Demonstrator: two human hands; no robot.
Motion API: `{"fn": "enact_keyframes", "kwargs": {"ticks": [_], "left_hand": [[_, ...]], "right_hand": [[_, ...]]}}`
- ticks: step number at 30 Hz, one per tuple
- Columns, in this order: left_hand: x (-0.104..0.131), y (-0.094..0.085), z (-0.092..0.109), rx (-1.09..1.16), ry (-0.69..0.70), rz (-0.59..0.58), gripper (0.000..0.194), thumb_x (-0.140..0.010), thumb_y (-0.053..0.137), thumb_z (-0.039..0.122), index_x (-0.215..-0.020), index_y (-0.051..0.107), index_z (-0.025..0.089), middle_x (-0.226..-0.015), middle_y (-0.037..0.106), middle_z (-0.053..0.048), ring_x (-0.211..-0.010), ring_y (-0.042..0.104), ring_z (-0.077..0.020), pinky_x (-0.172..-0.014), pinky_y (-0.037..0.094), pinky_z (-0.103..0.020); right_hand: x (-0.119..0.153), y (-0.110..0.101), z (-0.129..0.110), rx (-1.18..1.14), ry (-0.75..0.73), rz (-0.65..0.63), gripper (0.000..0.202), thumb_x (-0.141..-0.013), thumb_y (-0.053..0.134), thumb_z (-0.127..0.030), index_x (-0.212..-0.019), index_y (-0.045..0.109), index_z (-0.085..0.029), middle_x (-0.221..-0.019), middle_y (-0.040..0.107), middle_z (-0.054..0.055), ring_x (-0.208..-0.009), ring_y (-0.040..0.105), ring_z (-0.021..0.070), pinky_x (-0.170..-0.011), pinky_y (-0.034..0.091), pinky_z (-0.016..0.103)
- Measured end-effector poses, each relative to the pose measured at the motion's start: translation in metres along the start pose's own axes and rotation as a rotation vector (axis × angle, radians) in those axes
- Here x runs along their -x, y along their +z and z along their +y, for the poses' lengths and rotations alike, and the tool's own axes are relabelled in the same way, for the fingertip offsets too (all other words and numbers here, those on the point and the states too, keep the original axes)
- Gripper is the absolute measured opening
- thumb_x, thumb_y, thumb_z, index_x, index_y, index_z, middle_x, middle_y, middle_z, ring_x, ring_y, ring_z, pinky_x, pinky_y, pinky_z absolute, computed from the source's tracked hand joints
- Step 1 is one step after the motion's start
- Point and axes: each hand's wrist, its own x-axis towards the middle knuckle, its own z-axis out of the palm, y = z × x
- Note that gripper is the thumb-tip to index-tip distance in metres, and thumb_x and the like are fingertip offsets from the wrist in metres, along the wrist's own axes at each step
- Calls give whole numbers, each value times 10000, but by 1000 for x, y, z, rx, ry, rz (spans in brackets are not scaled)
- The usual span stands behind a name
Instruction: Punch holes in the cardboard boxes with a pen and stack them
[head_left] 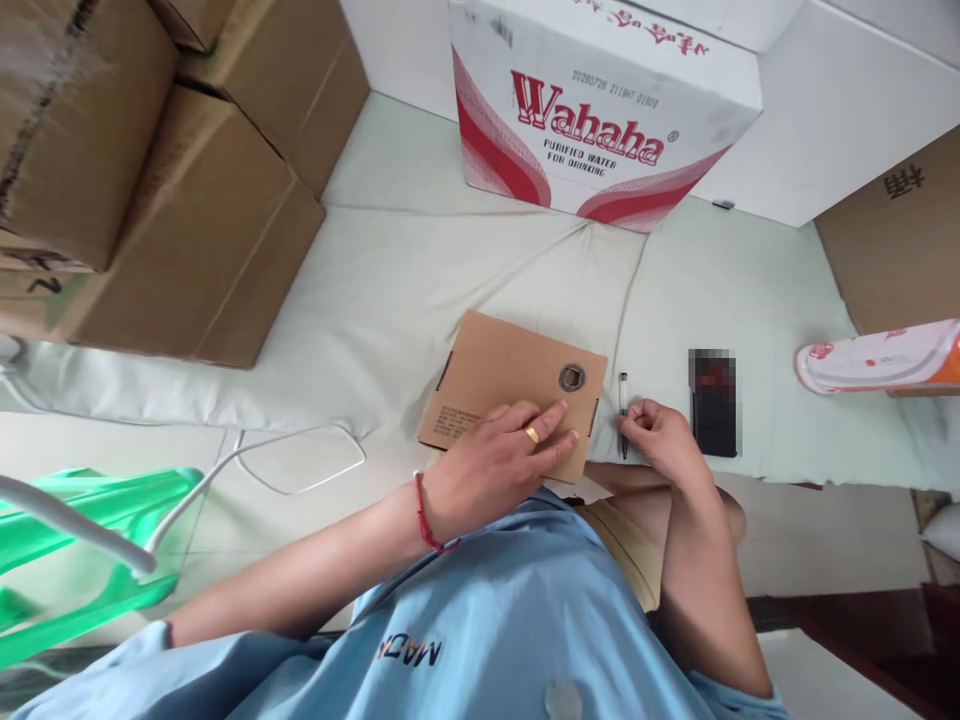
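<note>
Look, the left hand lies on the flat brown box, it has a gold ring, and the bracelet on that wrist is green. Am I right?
Not quite: the head view shows that the bracelet is red, not green. The left hand does lie on the flat brown box, and it has a gold ring.

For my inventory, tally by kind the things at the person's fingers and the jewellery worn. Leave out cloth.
Flat cardboard box, under the left hand: 1
Pen, at the right hand's fingertips: 1
Gold-coloured ring, left hand: 1
Red bracelet, left wrist: 1
Total: 4
</note>
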Motion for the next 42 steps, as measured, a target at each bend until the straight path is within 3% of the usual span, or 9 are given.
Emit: {"fn": "enact_keyframes", "kwargs": {"ticks": [5, 8, 10, 14, 19, 23, 29, 33, 42], "left_hand": [[-9, 1, -4, 27, 42, -33, 464, -1003, 739, 321, -1446, 657, 208, -1521, 656, -179, -1145, 664, -304, -942, 556, -453], [-10, 2, -13, 100, 77, 8, 468, -995, 770, 380, -1424, 673, 218, -1511, 668, -139, -1306, 617, -326, -1072, 528, -496], [-9, 3, -18, 165, 92, 37, 456, -986, 786, 373, -1399, 689, 207, -1525, 661, -127, -1417, 564, -321, -1208, 463, -519], [-11, 4, -20, 242, 87, 35, 461, -960, 809, 343, -1383, 704, 195, -1537, 651, -127, -1457, 551, -315, -1303, 406, -539], [-14, 3, -18, 258, 77, 36, 480, -946, 817, 354, -1386, 712, 191, -1525, 656, -136, -1452, 557, -318, -1313, 414, -547], [-15, 2, -18, 269, 63, 30, 543, -921, 838, 345, -1428, 691, 218, -1553, 641, -121, -1458, 552, -315, -1313, 416, -532], [-18, 5, -17, 256, 52, 71, 531, -907, 832, 304, -1404, 683, 189, -1506, 668, -141, -1454, 560, -322, -1295, 429, -537], [-20, 4, -15, 228, 47, 86, 431, -970, 737, 279, -1390, 683, 198, -1542, 642, -140, -1470, 547, -311, -1286, 434, -515], [-22, 3, -14, 223, 33, 129, 400, -945, 743, 244, -1338, 690, 188, -1478, 683, -121, -1417, 579, -304, -1274, 443, -489]], "right_hand": [[10, -19, 1, -468, -30, 82, 260, -644, 752, -358, -706, 526, -247, -524, 380, -108, -463, 220, 59, -457, 166, 223], [17, -32, -13, -915, -153, 73, 307, -698, 769, -329, -699, 470, -259, -497, 300, -127, -439, 121, 58, -407, 100, 200], [23, -31, -29, -1032, -231, 82, 279, -741, 784, -318, -730, 513, -255, -495, 388, -108, -425, 179, 64, -388, 144, 183], [27, 3, -61, -911, -325, 112, 231, -812, 818, -356, -973, 696, -242, -837, 769, 24, -538, 497, 91, -465, 388, 207], [21, 48, -77, -605, -418, 196, 178, -861, 818, -329, -962, 709, -230, -793, 723, -8, -643, 601, 117, -576, 470, 240], [21, 60, -78, -463, -413, 308, 196, -890, 788, -354, -1016, 721, -220, -899, 784, 27, -809, 734, 166, -737, 585, 292], [25, 60, -71, -469, -368, 337, 238, -931, 779, -430, -989, 690, -217, -655, 674, -33, -567, 641, 141, -569, 506, 262], [25, 60, -66, -478, -399, 355, 256, -954, 745, -432, -1087, 710, -217, -792, 737, 6, -627, 657, 141, -592, 498, 266], [23, 67, -79, -364, -427, 371, 178, -996, 642, -396, -960, 667, -223, -657, 627, -36, -580, 597, 135, -575, 465, 262]]}}
